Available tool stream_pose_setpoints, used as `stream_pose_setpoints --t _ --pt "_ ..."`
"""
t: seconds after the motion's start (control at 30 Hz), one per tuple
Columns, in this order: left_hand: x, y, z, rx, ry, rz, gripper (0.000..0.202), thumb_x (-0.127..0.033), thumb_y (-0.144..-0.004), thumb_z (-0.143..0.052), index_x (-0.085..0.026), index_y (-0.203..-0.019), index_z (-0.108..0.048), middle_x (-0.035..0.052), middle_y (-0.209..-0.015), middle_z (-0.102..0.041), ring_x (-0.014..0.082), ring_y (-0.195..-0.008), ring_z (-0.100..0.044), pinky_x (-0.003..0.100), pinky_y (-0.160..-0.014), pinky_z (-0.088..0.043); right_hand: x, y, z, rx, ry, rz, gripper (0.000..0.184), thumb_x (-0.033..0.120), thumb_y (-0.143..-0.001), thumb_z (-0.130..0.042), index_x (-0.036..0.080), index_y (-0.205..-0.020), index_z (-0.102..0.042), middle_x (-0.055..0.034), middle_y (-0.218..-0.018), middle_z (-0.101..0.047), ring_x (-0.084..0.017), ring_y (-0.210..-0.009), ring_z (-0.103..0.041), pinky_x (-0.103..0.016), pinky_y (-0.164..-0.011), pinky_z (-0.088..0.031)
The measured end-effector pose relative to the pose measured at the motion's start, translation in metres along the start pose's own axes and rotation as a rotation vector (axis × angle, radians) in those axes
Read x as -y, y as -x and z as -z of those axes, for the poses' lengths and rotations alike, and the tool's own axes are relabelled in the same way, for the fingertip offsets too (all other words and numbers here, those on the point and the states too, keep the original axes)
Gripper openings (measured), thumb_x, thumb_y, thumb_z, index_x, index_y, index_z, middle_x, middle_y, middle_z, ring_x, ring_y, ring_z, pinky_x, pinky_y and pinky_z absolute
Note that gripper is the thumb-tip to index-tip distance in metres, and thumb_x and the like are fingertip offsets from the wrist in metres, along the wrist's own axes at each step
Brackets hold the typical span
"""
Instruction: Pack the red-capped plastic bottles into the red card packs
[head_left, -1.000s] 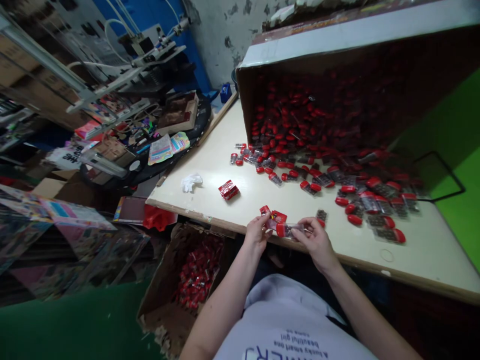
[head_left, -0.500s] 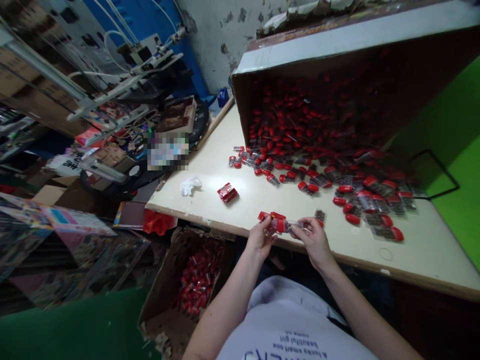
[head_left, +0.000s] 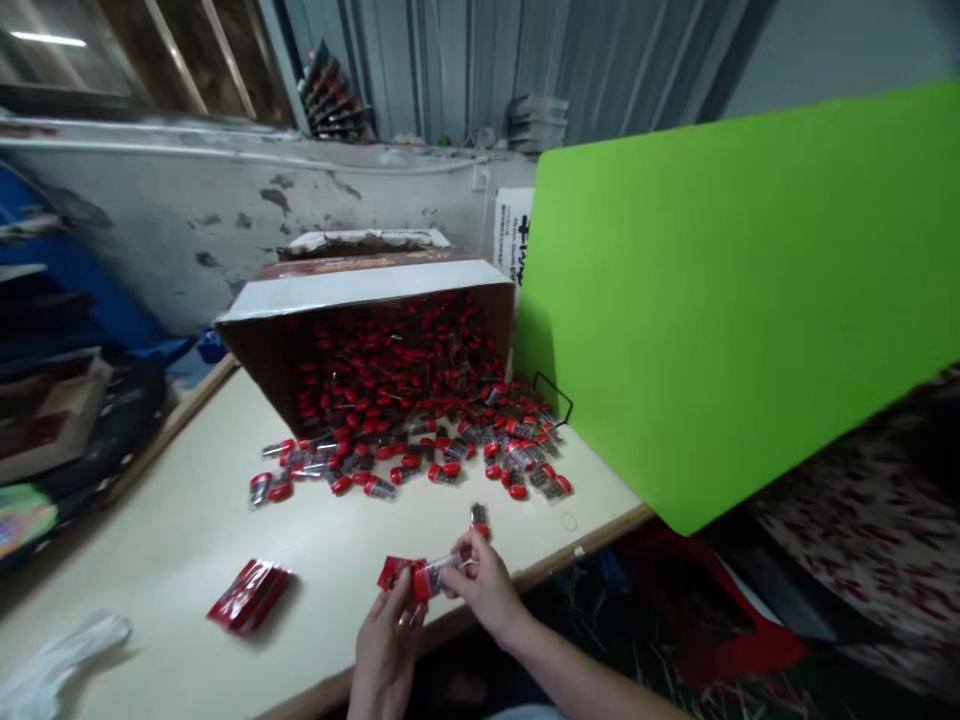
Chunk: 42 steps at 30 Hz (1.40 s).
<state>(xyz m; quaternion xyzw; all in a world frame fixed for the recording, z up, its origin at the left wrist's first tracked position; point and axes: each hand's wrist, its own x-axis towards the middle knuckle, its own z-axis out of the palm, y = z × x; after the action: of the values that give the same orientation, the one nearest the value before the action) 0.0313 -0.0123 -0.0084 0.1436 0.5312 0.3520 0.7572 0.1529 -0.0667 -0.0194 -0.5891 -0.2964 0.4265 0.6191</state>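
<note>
My left hand (head_left: 386, 640) and my right hand (head_left: 484, 585) meet over the near edge of the cream table (head_left: 172, 520). Together they hold a small clear tube with a red cap (head_left: 435, 575), fingers pinched round it. A red printed packet (head_left: 391, 572) lies just under and left of the tube, by my left fingers. One more capped tube (head_left: 478, 517) lies just beyond my right hand.
A big cardboard box (head_left: 360, 300) lies on its side, spilling several red-capped tubes (head_left: 420, 460) across the table. A red packet stack (head_left: 247, 595) and a white plastic scrap (head_left: 56, 650) lie at left. A bright green board (head_left: 735, 300) stands at right.
The view has swung up and to the right, so the green board and back wall now show and the floor box is out of sight. My hands still hold the tube.
</note>
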Motion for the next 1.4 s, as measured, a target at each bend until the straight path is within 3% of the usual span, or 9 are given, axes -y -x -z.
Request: stream_pose_setpoints --t 0.13,0.37,0.63,0.9,1.4 --pt "-0.006 0.004 0.000 -0.018 0.033 -0.006 0.008 -0.016 -0.069 -0.067 -0.020 -0.074 -0.062 0.0005 -0.071 -0.065 0.0104 -0.060 -0.058 0.021 -0.053 -0.044 0.007 0.008 -0.002 -0.007 -0.024 0.021 0.024 0.029 -0.069 -0.066 0.021 -0.081 -0.047 0.0049 -0.069 -0.055 -0.010 -0.052 -0.055 -0.023 -0.051 -0.044" --pt "-0.031 0.017 0.005 0.042 0.170 -0.135 0.025 -0.028 -0.062 -0.074 -0.016 -0.080 -0.061 0.0031 -0.073 -0.065 0.0117 -0.064 -0.060 0.024 -0.062 -0.046 0.026 0.009 0.003 0.013 0.014 0.020 0.032 0.038 -0.069 -0.068 0.021 -0.087 -0.048 0.0035 -0.071 -0.054 -0.010 -0.053 -0.055 -0.022 -0.049 -0.044" --pt "-0.031 0.038 0.015 0.024 0.263 -0.196 0.032 -0.036 -0.059 -0.075 -0.017 -0.079 -0.060 0.0015 -0.074 -0.064 0.0118 -0.066 -0.058 0.025 -0.065 -0.041 0.048 0.019 -0.011 0.194 0.019 0.054 0.031 0.037 -0.071 -0.069 0.022 -0.089 -0.049 0.0017 -0.073 -0.059 -0.011 -0.055 -0.057 -0.024 -0.050 -0.048" --pt "-0.028 0.045 0.012 0.051 0.302 -0.103 0.030 -0.035 -0.062 -0.074 -0.016 -0.081 -0.060 0.0018 -0.075 -0.062 0.0111 -0.067 -0.057 0.024 -0.063 -0.042 0.041 0.006 -0.010 0.165 -0.009 0.050 0.030 0.034 -0.070 -0.070 0.022 -0.089 -0.050 0.0018 -0.072 -0.057 -0.011 -0.055 -0.056 -0.022 -0.049 -0.049" --pt "-0.030 0.036 0.005 0.014 0.330 -0.096 0.028 -0.034 -0.062 -0.075 -0.015 -0.078 -0.062 0.0018 -0.074 -0.063 0.0095 -0.065 -0.056 0.022 -0.060 -0.042 0.035 -0.008 -0.005 0.226 0.000 -0.007 0.029 0.034 -0.071 -0.069 0.021 -0.089 -0.050 0.0023 -0.073 -0.057 -0.010 -0.052 -0.057 -0.021 -0.047 -0.048"
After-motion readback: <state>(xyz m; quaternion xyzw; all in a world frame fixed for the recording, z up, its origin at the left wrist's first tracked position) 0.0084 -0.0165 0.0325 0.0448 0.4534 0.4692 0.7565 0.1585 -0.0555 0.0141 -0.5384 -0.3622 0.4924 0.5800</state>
